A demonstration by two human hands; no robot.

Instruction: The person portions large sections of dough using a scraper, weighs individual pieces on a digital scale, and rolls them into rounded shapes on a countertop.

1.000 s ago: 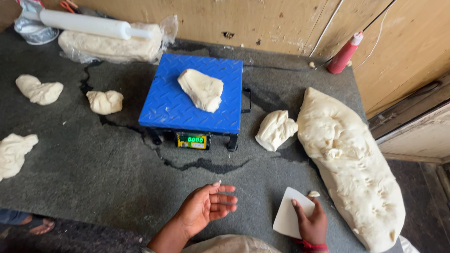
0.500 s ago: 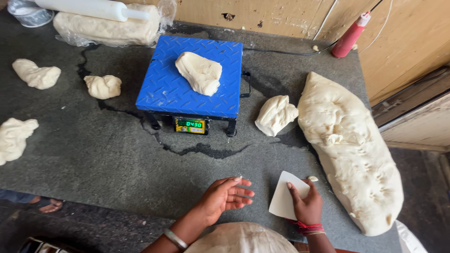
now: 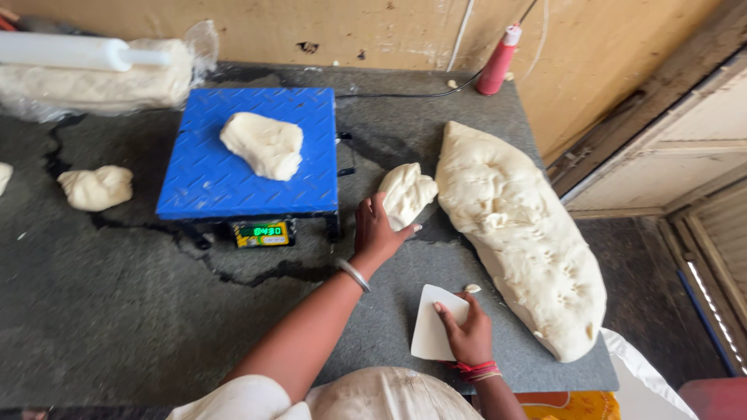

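One small dough lump sits on the grey bench, just beside the long slab of dough and to the right of the blue scale. Your left hand rests against the lump's lower left side, fingers spread and curling around it, not yet closed under it. To take it cleanly, I judge that you should slide your fingers low along the bench and scoop from beneath, so the soft piece does not stretch or tear, and keep it from sticking to the slab, which it nearly touches on its right edge.

That lump is roughly oval, and its long axis runs from lower left to upper right, tilted towards the slab's top end. Its narrower end points down towards your hand. Lift along that line instead of across it, and it should hold its shape.

Your right hand lies flat on the bench near you, fingers pressing down on a white scraper, holding it there. A tiny scrap of dough lies just above it.

On the scale's platform rests another dough piece, with the green display lit at the front. Further left lies a rounded portion; at the back a white rolling pin rests on a wrapped dough block, and a red bottle stands against the wall.
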